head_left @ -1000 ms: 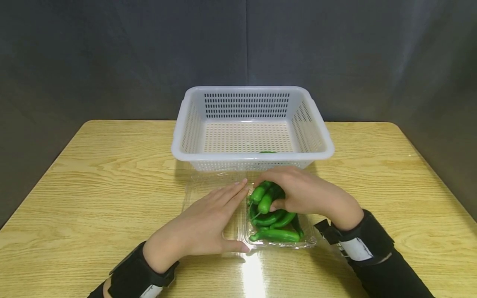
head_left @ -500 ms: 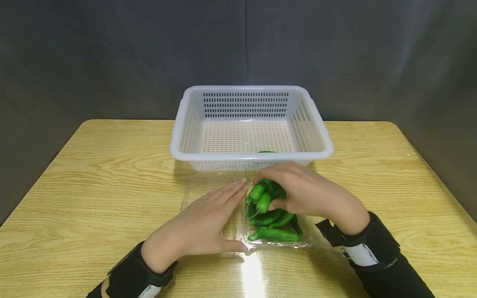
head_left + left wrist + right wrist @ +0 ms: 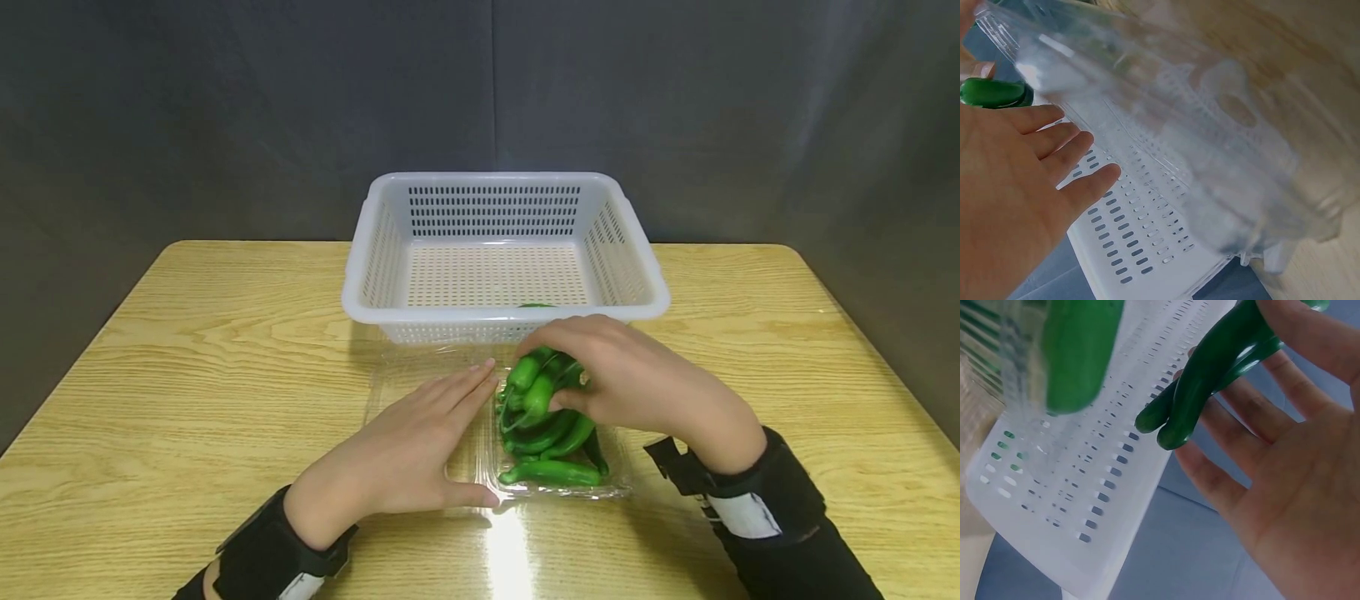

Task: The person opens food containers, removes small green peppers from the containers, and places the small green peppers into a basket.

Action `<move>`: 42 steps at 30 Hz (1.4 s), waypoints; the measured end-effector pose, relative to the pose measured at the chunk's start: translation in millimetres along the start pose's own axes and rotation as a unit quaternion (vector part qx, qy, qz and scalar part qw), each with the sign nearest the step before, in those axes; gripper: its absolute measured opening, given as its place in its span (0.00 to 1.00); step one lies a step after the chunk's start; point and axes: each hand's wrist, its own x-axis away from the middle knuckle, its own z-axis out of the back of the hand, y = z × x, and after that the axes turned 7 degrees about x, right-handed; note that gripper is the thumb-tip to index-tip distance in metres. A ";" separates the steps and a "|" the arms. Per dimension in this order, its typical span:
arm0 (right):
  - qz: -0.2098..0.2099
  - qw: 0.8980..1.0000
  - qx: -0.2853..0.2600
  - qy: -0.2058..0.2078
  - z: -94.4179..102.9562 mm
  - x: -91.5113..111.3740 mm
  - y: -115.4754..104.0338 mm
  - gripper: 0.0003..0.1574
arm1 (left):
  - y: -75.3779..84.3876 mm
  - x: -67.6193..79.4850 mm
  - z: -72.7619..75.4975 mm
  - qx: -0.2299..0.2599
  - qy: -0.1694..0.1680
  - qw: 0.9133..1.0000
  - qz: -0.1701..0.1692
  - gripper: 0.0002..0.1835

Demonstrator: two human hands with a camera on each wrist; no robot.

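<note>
Green peppers (image 3: pixel 538 396), at least two: gripped between curled fingers and thumb of the right hand (image 3: pixel 622 387), over the filled half of the clear container (image 3: pixel 615 482). Axes slanted; stem ends directed leftward and towards the near edge of the table (image 3: pixel 187 375). White basket (image 3: pixel 495 315): placed just beyond the container, its near rim lying between peppers and interior; the right hand is nearer. Left hand (image 3: pixel 408 450): fingers extended, thumb spread, nothing held; contact with the container cannot be determined. Further peppers (image 3: pixel 551 473): contained below.
</note>
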 end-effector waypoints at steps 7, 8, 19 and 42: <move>0.005 1.000 0.008 0.015 5.3 1.8 -2.8 0.34 | -0.4 0.2 -0.4 0.001 0.003 1.000 -0.002 0.62; 0.004 1.000 0.008 0.017 5.9 2.0 -3.3 0.34 | -0.4 0.2 -0.5 0.000 0.004 1.000 -0.002 0.62; -0.003 0.999 0.011 0.045 12.6 4.8 -6.5 0.33 | -0.4 0.1 -0.8 0.002 0.005 1.000 -0.003 0.63; 0.027 0.988 0.039 0.149 12.5 3.6 4.9 0.35 | 0.5 1.0 -0.3 0.003 -0.002 1.000 0.004 0.62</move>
